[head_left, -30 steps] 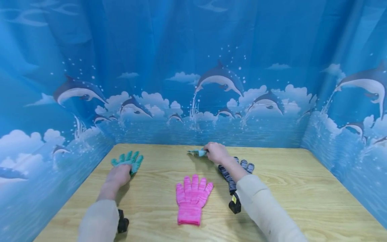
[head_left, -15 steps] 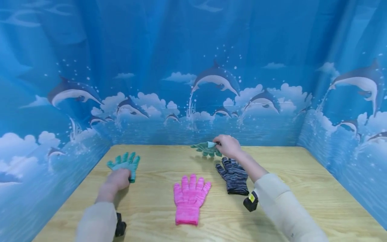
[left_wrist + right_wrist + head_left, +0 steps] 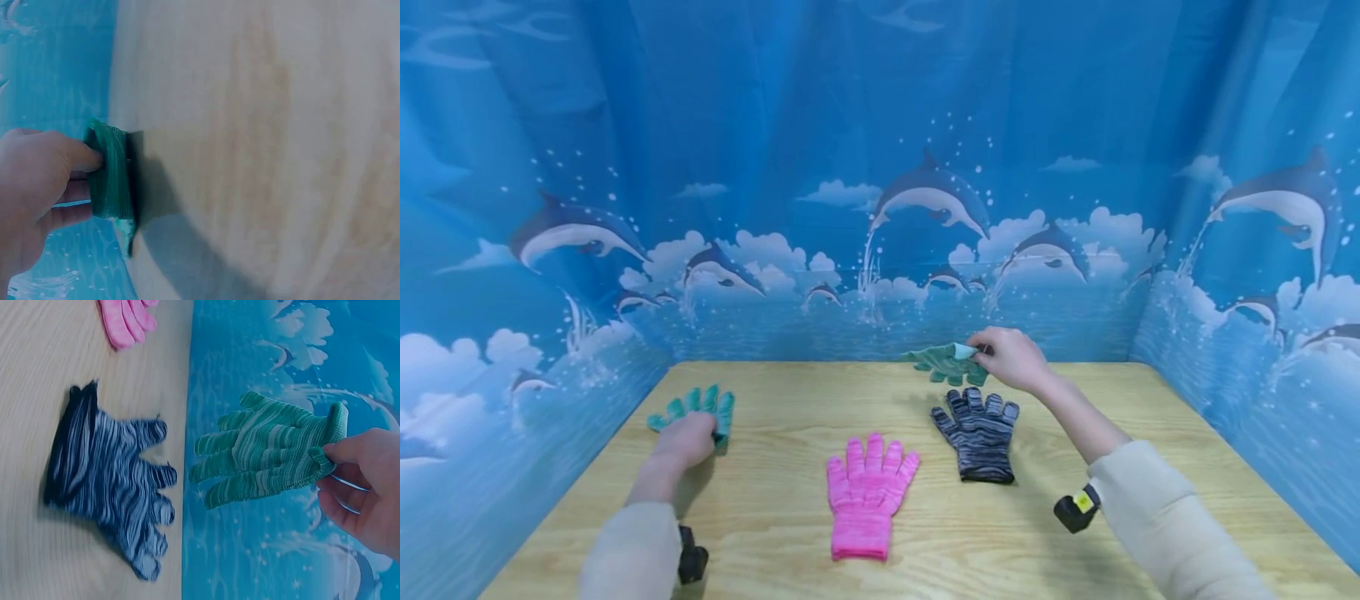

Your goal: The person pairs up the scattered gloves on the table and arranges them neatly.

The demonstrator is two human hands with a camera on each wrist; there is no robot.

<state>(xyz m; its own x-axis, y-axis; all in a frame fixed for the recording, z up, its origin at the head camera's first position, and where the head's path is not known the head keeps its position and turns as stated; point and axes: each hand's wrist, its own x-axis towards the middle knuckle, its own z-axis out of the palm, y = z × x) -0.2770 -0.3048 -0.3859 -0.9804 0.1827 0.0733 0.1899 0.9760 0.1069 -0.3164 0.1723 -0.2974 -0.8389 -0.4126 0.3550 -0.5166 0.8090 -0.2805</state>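
Observation:
At the table's left side my left hand (image 3: 687, 439) pinches a green knitted glove (image 3: 692, 406) by its cuff; the fingers of the glove point away from me. Up close in the left wrist view, the thumb presses on the green cuff (image 3: 112, 175), and most of the glove is hidden behind it. Past the far right of the middle, my right hand (image 3: 1011, 358) holds up a second green striped glove (image 3: 269, 450) by the cuff. That glove hangs sideways, its fingers pointing left, above the table's back edge.
A black-and-grey striped glove (image 3: 981, 437) lies flat below the raised green one. Nearer to me lies a pink glove (image 3: 865, 500). Blue dolphin-print curtains (image 3: 820, 167) close off the back and both sides of the wooden table (image 3: 775, 533).
My right hand has carried its green glove rightward and up, uncovering the striped glove. The left hand and its glove have shifted slightly left and nearer in the head view.

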